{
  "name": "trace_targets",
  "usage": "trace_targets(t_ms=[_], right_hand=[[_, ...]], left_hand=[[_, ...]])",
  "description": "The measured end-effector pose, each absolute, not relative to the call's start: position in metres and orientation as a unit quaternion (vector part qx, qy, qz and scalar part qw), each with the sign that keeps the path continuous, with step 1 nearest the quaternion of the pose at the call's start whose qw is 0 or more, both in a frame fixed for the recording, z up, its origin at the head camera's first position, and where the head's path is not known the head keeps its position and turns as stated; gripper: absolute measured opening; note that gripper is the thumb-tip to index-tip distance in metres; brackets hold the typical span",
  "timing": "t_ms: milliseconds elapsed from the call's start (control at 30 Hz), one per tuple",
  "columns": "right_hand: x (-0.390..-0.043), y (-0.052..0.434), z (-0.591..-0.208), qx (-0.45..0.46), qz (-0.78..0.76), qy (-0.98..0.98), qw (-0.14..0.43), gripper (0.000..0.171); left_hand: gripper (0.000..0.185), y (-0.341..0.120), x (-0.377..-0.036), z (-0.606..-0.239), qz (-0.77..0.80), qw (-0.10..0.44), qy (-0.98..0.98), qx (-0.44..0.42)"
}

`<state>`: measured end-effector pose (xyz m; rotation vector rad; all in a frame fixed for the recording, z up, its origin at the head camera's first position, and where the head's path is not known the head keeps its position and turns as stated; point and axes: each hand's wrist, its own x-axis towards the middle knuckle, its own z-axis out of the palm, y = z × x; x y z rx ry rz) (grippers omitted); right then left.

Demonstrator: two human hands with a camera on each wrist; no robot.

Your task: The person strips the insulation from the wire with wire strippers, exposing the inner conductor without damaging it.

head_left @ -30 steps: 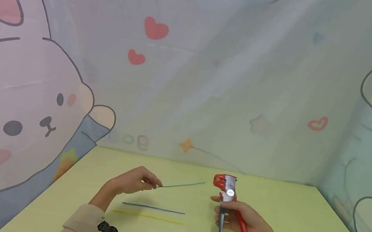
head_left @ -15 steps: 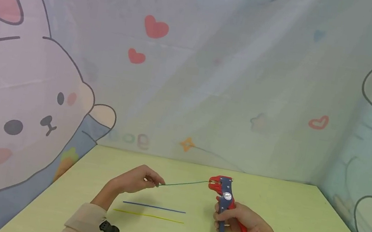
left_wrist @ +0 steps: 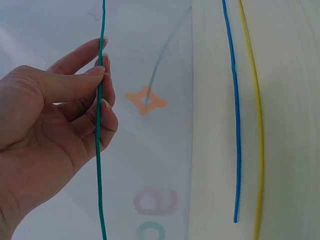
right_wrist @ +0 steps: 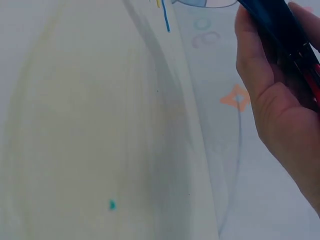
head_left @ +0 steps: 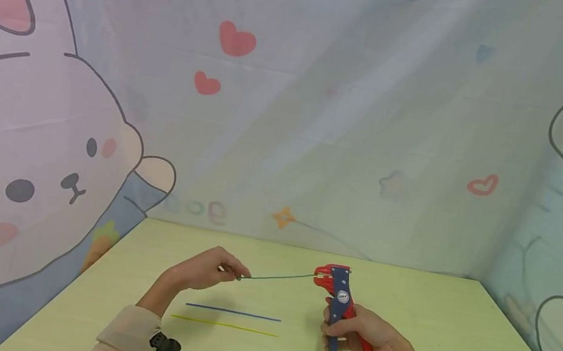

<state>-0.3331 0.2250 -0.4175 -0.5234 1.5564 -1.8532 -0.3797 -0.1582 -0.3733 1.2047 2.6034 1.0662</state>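
My left hand pinches a thin green wire between thumb and fingertips, held above the table. The wire's free end runs right to the red nose of a wire stripper, meeting it at the mouth in the head view. Wrapped round the stripper's blue and red handles, my right hand holds it upright with the nose pointing left. Only part of the dark blue tool body shows in the right wrist view. A blue wire and a yellow wire lie side by side below the left hand.
The pale yellow-green table ends at a printed cloth backdrop with a rabbit, hearts and stars. A small blurred green speck shows over the table in the right wrist view.
The wire stripper has shifted slightly left and turned, and the right fingers have closed more round its handles. The green wire's end has come to the stripper's mouth from a gap before.
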Motion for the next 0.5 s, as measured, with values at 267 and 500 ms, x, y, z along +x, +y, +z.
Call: trace_targets(t_ms=[267,500], right_hand=[[-0.3312,0.2241,-0.4183,-0.229,-0.702,0.589,0.328,0.018],[-0.3307,0.2244,-0.4167,-0.224,-0.695,0.598,0.333,0.016]], left_hand=[[0.031,-0.155,-0.3765,-0.3697,0.342,0.037,0.854,0.39],[0.032,-0.1534,-0.3732,-0.3656,0.343,0.037,0.852,0.393]])
